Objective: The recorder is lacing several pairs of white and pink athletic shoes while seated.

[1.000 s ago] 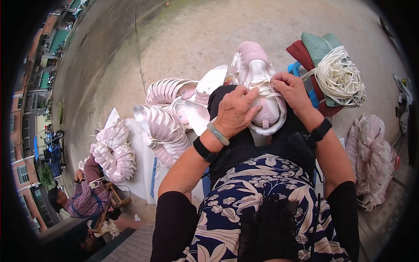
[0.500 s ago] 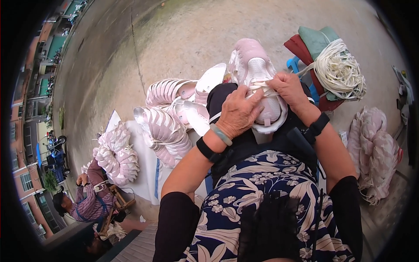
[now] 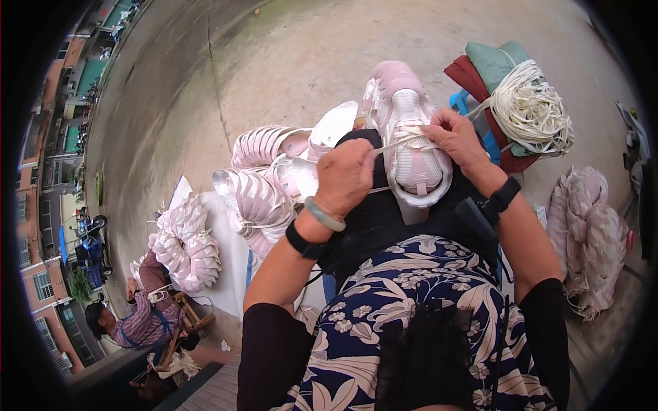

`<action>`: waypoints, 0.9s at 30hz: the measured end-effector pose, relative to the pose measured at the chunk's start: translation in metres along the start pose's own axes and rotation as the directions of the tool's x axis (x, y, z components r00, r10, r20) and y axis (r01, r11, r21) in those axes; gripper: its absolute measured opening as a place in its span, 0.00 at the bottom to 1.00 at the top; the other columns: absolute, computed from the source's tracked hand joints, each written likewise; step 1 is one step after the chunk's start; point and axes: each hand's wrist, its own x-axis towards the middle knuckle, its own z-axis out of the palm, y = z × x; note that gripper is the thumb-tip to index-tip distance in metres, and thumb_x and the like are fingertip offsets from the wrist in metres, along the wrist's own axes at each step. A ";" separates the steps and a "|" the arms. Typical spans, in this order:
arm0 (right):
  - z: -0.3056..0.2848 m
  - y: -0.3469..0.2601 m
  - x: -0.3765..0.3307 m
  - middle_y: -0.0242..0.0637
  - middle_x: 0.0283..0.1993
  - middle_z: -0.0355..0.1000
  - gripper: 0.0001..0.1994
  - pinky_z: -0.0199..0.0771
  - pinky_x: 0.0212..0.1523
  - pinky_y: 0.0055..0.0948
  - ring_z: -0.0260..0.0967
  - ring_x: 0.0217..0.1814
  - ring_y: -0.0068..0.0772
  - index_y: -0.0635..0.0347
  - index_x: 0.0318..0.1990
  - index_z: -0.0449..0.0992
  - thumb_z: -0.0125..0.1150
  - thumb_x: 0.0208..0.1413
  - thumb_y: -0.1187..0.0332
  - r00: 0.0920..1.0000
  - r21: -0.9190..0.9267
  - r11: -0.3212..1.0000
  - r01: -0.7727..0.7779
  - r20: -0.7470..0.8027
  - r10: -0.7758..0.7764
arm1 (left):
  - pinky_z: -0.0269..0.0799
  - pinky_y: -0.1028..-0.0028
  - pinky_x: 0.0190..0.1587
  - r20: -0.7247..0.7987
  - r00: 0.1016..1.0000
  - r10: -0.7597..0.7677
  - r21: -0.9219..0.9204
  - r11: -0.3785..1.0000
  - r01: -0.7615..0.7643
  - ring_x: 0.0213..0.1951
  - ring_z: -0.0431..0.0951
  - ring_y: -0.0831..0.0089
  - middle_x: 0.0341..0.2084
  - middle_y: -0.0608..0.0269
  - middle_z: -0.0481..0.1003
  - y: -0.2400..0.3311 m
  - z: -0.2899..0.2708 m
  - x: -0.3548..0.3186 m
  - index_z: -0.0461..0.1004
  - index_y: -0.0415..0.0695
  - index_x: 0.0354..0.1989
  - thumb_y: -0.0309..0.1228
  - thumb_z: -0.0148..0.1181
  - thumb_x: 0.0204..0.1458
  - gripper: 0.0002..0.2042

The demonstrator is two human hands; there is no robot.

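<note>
A pink and white shoe upper lies across my lap between my knees, its toe pointing away from me. From its lacing area a cream shoelace stretches taut to the left. My left hand is closed on that lace, just off the upper's left side. On the other side, my right hand pinches lace at the right edge of the lacing, its fingertips touching the upper. The exact spot gripped by the right fingers is partly hidden.
Stacked pink uppers lie on a white sheet to my left, with another bundle beyond. At the right, a coil of cream laces rests on red and green cloth over a blue stool. More uppers lie far right. A person sits lower left.
My left hand has moved left, away from the upper, drawing the lace out straight. My right hand stays near the right edge of the lacing.
</note>
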 end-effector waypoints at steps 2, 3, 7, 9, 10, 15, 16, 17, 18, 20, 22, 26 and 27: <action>-0.005 0.000 -0.003 0.26 0.22 0.65 0.09 0.60 0.26 0.19 0.58 0.26 0.16 0.62 0.25 0.70 0.63 0.48 0.68 1.000 0.009 1.000 -0.004 -0.006 0.004 | 0.63 0.70 0.24 -0.020 0.999 -0.036 -0.045 0.998 0.035 0.18 0.68 0.63 0.14 0.56 0.67 -0.013 -0.017 -0.005 0.69 0.39 0.22 0.26 0.54 0.50 0.07; -0.005 -0.001 -0.004 0.26 0.23 0.66 0.09 0.60 0.26 0.19 0.59 0.26 0.16 0.62 0.25 0.70 0.62 0.48 0.68 1.000 0.021 1.000 -0.003 0.004 0.003 | 0.61 0.73 0.23 -0.004 0.996 -0.090 -0.026 0.996 0.090 0.17 0.65 0.71 0.13 0.59 0.64 -0.022 -0.026 -0.011 0.68 0.38 0.21 0.25 0.55 0.51 0.08; -0.009 0.003 -0.016 0.27 0.22 0.65 0.09 0.61 0.27 0.19 0.58 0.27 0.16 0.63 0.26 0.71 0.62 0.49 0.67 1.000 0.020 0.999 0.025 0.004 -0.025 | 0.63 0.71 0.22 0.135 0.970 -0.201 -0.106 0.971 0.216 0.16 0.68 0.67 0.13 0.57 0.68 -0.032 -0.030 -0.033 0.70 0.39 0.23 0.25 0.55 0.50 0.06; -0.010 -0.002 -0.027 0.34 0.23 0.67 0.12 0.63 0.27 0.24 0.62 0.25 0.23 0.62 0.29 0.71 0.62 0.49 0.62 0.994 -0.179 0.978 0.104 -0.006 -0.107 | 0.63 0.73 0.22 0.127 0.973 -0.194 -0.217 0.951 0.218 0.16 0.68 0.69 0.13 0.57 0.68 -0.028 -0.023 -0.037 0.70 0.38 0.23 0.25 0.54 0.50 0.06; -0.009 -0.008 -0.034 0.34 0.23 0.67 0.12 0.63 0.27 0.24 0.62 0.25 0.23 0.62 0.29 0.71 0.62 0.49 0.62 0.994 -0.178 0.979 0.103 -0.004 -0.106 | 0.63 0.73 0.22 0.127 0.972 -0.196 -0.217 0.951 0.220 0.16 0.68 0.69 0.13 0.57 0.68 -0.026 -0.022 -0.037 0.70 0.38 0.23 0.25 0.54 0.50 0.06; -0.006 -0.020 -0.054 0.42 0.28 0.69 0.15 0.68 0.28 0.35 0.69 0.29 0.44 0.61 0.32 0.71 0.61 0.47 0.56 0.922 -0.685 0.654 0.322 0.069 -0.382 | 0.62 0.80 0.25 0.184 0.945 -0.270 -0.266 0.912 0.312 0.21 0.65 0.83 0.15 0.67 0.67 -0.025 -0.020 -0.037 0.71 0.37 0.27 0.26 0.53 0.54 0.06; -0.005 -0.018 -0.055 0.41 0.26 0.69 0.13 0.68 0.28 0.35 0.70 0.29 0.44 0.60 0.31 0.71 0.59 0.48 0.58 0.931 -0.720 0.622 0.308 0.092 -0.354 | 0.62 0.80 0.25 0.187 0.946 -0.265 -0.264 0.914 0.308 0.21 0.65 0.83 0.15 0.67 0.67 -0.022 -0.018 -0.037 0.71 0.37 0.27 0.26 0.53 0.54 0.06; -0.005 -0.015 -0.054 0.41 0.26 0.69 0.13 0.68 0.28 0.35 0.70 0.29 0.44 0.60 0.31 0.71 0.59 0.48 0.58 0.931 -0.721 0.623 0.304 0.085 -0.355 | 0.63 0.79 0.25 0.184 0.953 -0.240 -0.258 0.924 0.282 0.21 0.65 0.83 0.15 0.66 0.67 -0.016 -0.014 -0.038 0.71 0.37 0.28 0.27 0.54 0.53 0.06; -0.006 -0.010 -0.052 0.42 0.25 0.69 0.12 0.68 0.27 0.36 0.70 0.28 0.44 0.60 0.31 0.71 0.58 0.49 0.60 0.918 -0.694 0.649 0.312 0.044 -0.395 | 0.63 0.79 0.24 0.180 0.959 -0.216 -0.253 0.933 0.258 0.21 0.65 0.83 0.15 0.66 0.67 -0.011 -0.009 -0.038 0.71 0.37 0.29 0.27 0.55 0.53 0.06; -0.008 -0.006 -0.049 0.42 0.24 0.68 0.10 0.68 0.27 0.37 0.70 0.28 0.45 0.61 0.30 0.70 0.56 0.49 0.62 0.903 -0.667 0.674 0.319 -0.004 -0.431 | 0.64 0.77 0.24 0.163 0.974 -0.155 -0.212 0.959 0.188 0.19 0.67 0.79 0.14 0.64 0.68 -0.007 0.002 -0.038 0.72 0.38 0.32 0.30 0.59 0.50 0.08; -0.010 -0.003 -0.046 0.43 0.23 0.68 0.09 0.68 0.27 0.37 0.69 0.27 0.46 0.60 0.30 0.71 0.54 0.50 0.64 0.896 -0.684 0.644 0.342 0.031 -0.443 | 0.65 0.75 0.23 0.201 0.960 -0.197 -0.098 0.971 0.220 0.18 0.69 0.75 0.14 0.62 0.68 0.004 0.010 -0.032 0.73 0.39 0.36 0.32 0.62 0.48 0.11; -0.012 -0.005 -0.043 0.44 0.25 0.69 0.10 0.68 0.28 0.37 0.70 0.28 0.46 0.61 0.29 0.71 0.53 0.51 0.63 0.915 -0.651 0.688 0.321 0.027 -0.402 | 0.64 0.66 0.22 0.156 0.984 -0.081 -0.027 0.996 0.086 0.19 0.71 0.57 0.14 0.53 0.68 0.008 0.035 -0.022 0.69 0.38 0.28 0.36 0.60 0.48 0.12; -0.013 -0.004 -0.043 0.44 0.25 0.70 0.11 0.68 0.28 0.37 0.69 0.28 0.47 0.61 0.29 0.71 0.52 0.51 0.62 0.915 -0.631 0.708 0.317 0.006 -0.404 | 0.64 0.61 0.24 0.139 0.988 -0.072 -0.020 0.997 0.075 0.22 0.71 0.49 0.16 0.48 0.68 0.011 0.040 -0.020 0.66 0.38 0.23 0.34 0.57 0.49 0.12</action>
